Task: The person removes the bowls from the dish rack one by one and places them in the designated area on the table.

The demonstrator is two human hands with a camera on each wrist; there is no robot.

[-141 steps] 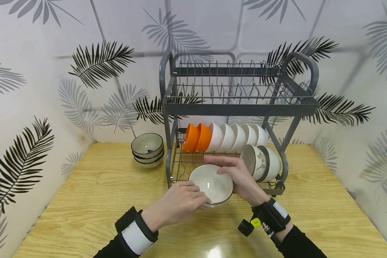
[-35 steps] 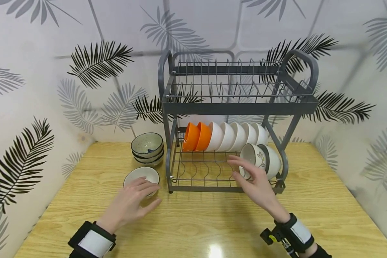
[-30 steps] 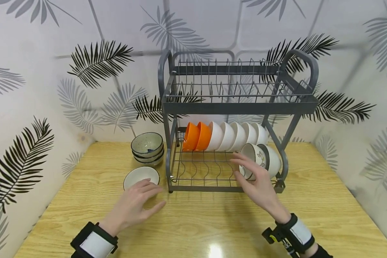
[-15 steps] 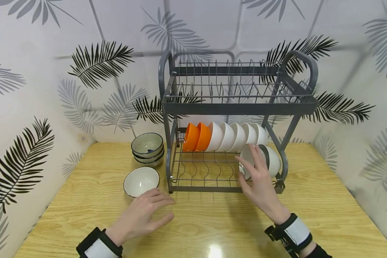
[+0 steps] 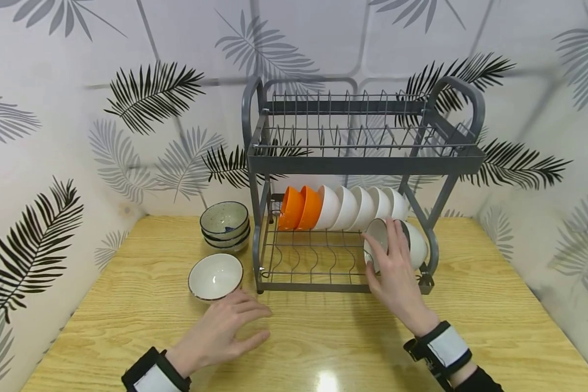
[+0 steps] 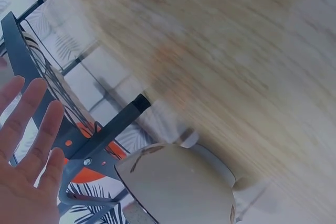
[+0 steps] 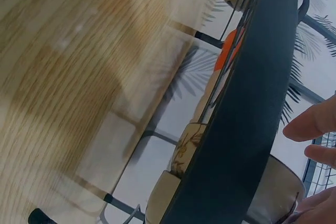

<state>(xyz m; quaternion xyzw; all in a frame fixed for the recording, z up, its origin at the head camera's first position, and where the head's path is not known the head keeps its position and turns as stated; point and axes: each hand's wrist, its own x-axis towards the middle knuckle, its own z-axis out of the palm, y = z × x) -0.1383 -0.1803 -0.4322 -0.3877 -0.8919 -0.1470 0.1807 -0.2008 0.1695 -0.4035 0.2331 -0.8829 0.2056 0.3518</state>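
On the rack's lower tier, my right hand (image 5: pixel 397 275) holds a leaf-patterned bowl (image 5: pixel 378 233), its fingers over the rim and its thumb at the front. That bowl lies on its side, opening leftward, against a white bowl with a dark rim (image 5: pixel 416 246). My left hand (image 5: pixel 220 329) hovers over the table with loose, spread fingers and holds nothing. Just beyond it sits an upright white bowl with a thin dark rim (image 5: pixel 215 275). In the left wrist view the fingers (image 6: pixel 39 135) are apart from the patterned white bowl (image 6: pixel 178 182).
A grey two-tier dish rack (image 5: pixel 367 165) stands at the back of the wooden table (image 5: pixel 294 337). Orange bowls (image 5: pixel 291 209) and several white bowls (image 5: pixel 347 209) line its lower back row. Speckled, dark-rimmed bowls (image 5: pixel 224 220) are stacked left of the rack.
The white bowl held in both hands earlier now sits on the table at left. My left hand has drawn away from it, rightward and nearer. My right hand has closed on the leaf-patterned bowl.
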